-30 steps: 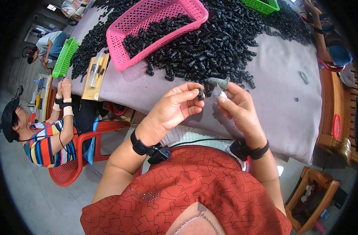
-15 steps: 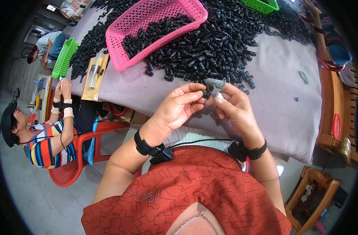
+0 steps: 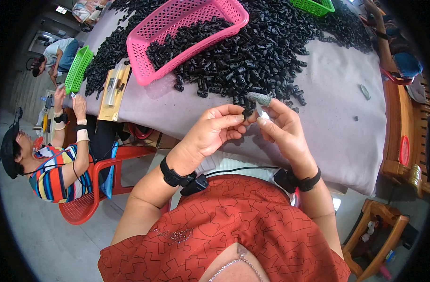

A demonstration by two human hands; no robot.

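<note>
My left hand (image 3: 219, 128) is pinched shut on a small black plastic part (image 3: 247, 113), mostly hidden by the fingertips. Close beside it, my right hand (image 3: 286, 128) grips a short, pale, blade-like tool (image 3: 261, 112) between thumb and fingers. A grey speckled finger cover (image 3: 259, 98) sits on the right index fingertip. The hands nearly meet above the near edge of the cloth-covered table. Just beyond them spreads a big heap of black plastic parts (image 3: 243, 70). Whether the blade touches the part is too small to tell.
A pink basket (image 3: 151, 77) holding black parts rests on the heap. Green baskets (image 3: 78, 69) stand at the left and far edges. A yellow board (image 3: 109, 113) lies at left. A loose grey finger cover (image 3: 365, 92) is on the cloth (image 3: 337, 122). Co-workers sit around.
The blade-like tool has turned and shows more of its length in my right hand. My left hand has barely shifted. At left, a co-worker's hands have moved apart.
</note>
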